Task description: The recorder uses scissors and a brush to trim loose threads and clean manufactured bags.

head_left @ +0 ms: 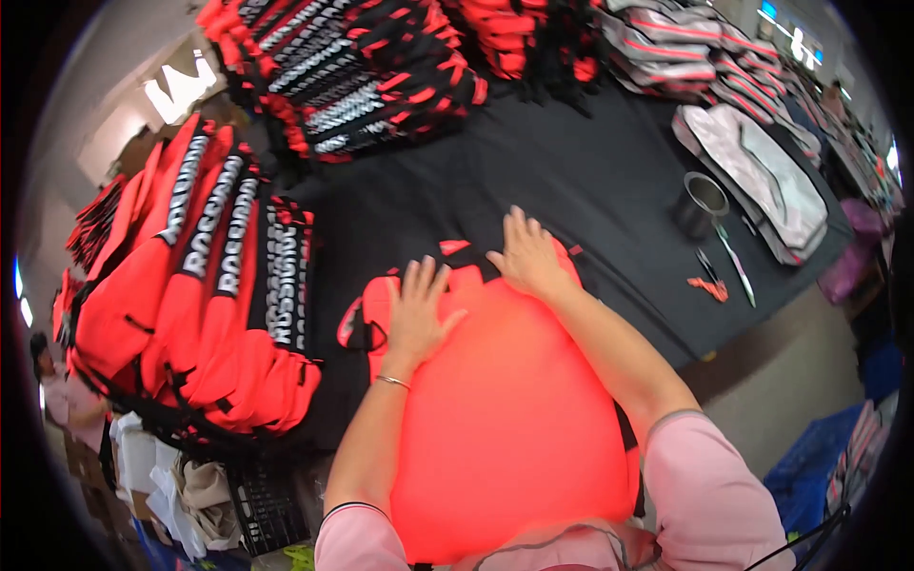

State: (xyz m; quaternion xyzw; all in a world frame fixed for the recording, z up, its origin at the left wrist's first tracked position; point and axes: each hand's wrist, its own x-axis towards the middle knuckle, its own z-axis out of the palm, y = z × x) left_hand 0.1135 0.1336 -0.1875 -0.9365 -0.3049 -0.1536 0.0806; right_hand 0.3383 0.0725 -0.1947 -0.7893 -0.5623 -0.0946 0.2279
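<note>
A large bright red fabric bag (505, 409) lies in front of me on the black-covered table, its near end reaching my body. My left hand (416, 314) rests flat on its far left part, fingers spread, near a small black strap and buckle-like piece. Farther right, my right hand (528, 252) presses flat on the bag's far edge with the fingers stretched out. Neither hand grips anything. Small red and black parts (457, 247) show between the hands. The bag's underside is hidden.
Red bags with black printed bands (205, 276) stand stacked at left, with another pile (352, 76) at the back. Grey bags (752, 181) lie at the right. A metal cup (705, 195), a pen (735, 262) and small red-handled snips (707, 281) sit on the table (619, 209).
</note>
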